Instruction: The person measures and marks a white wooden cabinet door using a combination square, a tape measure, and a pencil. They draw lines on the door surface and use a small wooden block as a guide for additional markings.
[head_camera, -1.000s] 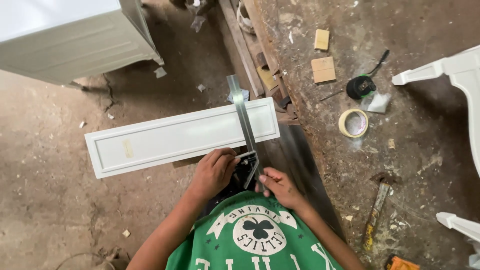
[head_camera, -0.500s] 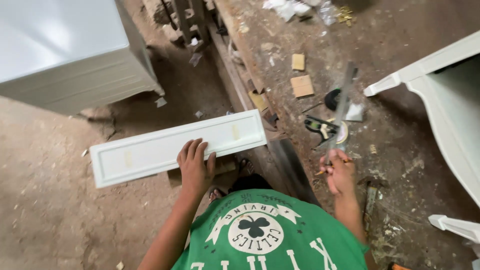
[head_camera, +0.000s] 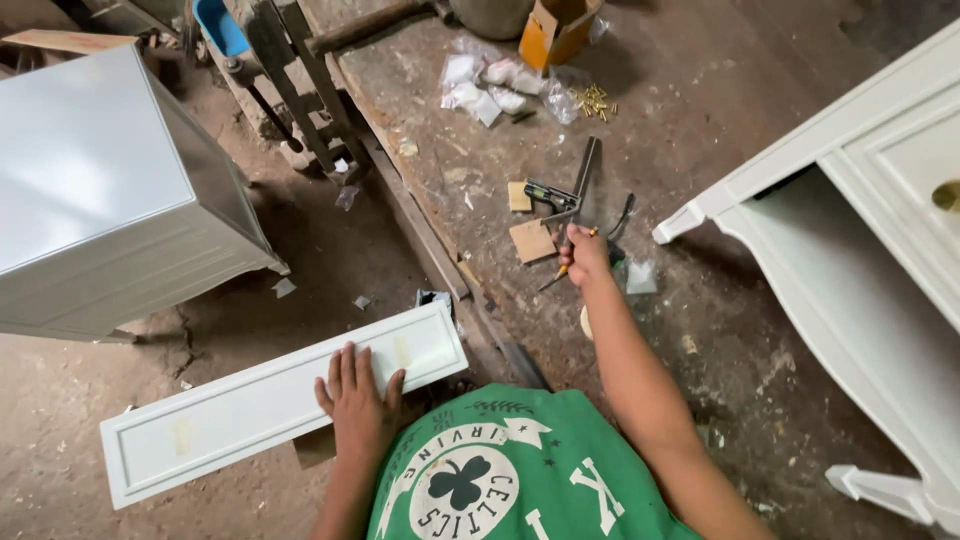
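Dusty workshop floor fills the lower left, where the left hand (head_camera: 357, 398) lies flat, fingers spread, on a long white panel (head_camera: 250, 410), seemingly stiff and light, best gripped by its edges, while the right hand (head_camera: 585, 255), at center, pinches a pencil (head_camera: 556, 275) beside a combination square (head_camera: 566, 196).

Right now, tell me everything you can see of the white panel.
The white panel is a long, narrow rectangle with a raised frame round a recessed field, probably painted wood. Two faint yellowish marks show on the field. It lies face up, slanting up to the right, over the dirt floor by the workbench. The left hand rests flat on it.
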